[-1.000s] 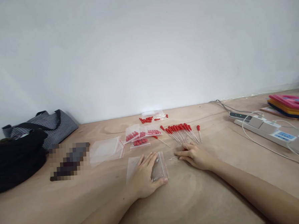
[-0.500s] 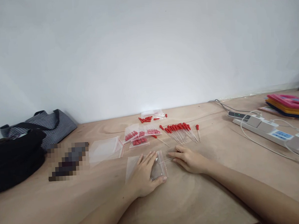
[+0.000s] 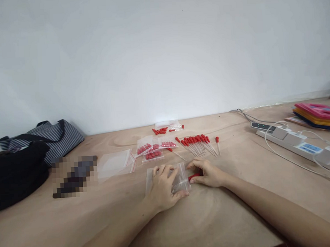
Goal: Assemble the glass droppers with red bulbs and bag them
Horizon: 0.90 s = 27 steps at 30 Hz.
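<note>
My left hand rests on a clear zip bag, fingers spread and slightly bent, thumb near the bag's lower right corner. Much of the bag is hidden under that hand. My right hand is closed on a dropper at the bag's open-end side. Its red bulb shows between thumb and fingers, and its tube points left toward the bag; I cannot tell how much lies inside. Beyond the hands lies a row of droppers with red bulbs. Another dropper lies near the bags of red bulbs.
Flat zip bags lie to the left, beside a pixelated dark object. Loose red bulbs sit near the wall. A striped bag and black cloth are far left; a power strip with cables is right.
My left hand and the bag have shifted right, and the left fingers have bent more. My right hand has moved slightly; the dropper's red bulb now shows in it.
</note>
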Available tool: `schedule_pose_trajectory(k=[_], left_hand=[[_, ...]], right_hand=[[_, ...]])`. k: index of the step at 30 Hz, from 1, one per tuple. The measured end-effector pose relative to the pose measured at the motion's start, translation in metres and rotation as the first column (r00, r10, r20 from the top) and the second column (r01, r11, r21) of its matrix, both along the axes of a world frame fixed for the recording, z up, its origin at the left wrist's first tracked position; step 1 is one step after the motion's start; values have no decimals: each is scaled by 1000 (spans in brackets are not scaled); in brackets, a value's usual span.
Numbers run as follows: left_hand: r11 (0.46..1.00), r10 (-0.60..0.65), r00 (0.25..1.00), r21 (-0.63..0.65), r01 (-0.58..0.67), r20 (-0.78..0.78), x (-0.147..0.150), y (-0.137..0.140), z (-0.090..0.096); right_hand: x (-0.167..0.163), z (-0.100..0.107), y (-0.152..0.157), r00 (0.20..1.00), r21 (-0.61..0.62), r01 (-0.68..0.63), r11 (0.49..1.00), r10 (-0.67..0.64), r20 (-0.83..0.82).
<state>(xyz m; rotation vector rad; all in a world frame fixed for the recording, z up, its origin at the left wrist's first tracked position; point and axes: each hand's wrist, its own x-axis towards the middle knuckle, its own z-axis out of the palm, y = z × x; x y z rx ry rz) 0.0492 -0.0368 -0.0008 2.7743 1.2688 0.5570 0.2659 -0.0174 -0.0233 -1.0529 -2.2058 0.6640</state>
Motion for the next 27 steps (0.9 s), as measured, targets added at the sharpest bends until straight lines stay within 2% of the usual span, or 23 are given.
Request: schedule_pose_trajectory(k=[5,7,10,12,20,27], left_hand=[[997,-79,997,-28,79,-25,-36,0,-1],[992,-74,996,-106,69,-45,-46,2,-4],[974,-50,997,-223,36,-57,-49,3,-6],[966,-37,997,-256,20,-61,-45,2,-5],[967,-19,998,-254,5,-54,-42,2,-8],[977,-46,998,-212,38,-35,-46,5,-15]], right_hand=[[19,4,1,995,-5,-34,999,35,96],[21,4,2,995,-26,-39,999,41,87],[18,2,3,999,-54,-30,998,32,44],[12,0,4,1000,-61,-25,998,26,8],[-15,-3,10,996,-63,-44,997,39,-83],[-30,-12,15,997,-187,-4,982,-10,-71]])
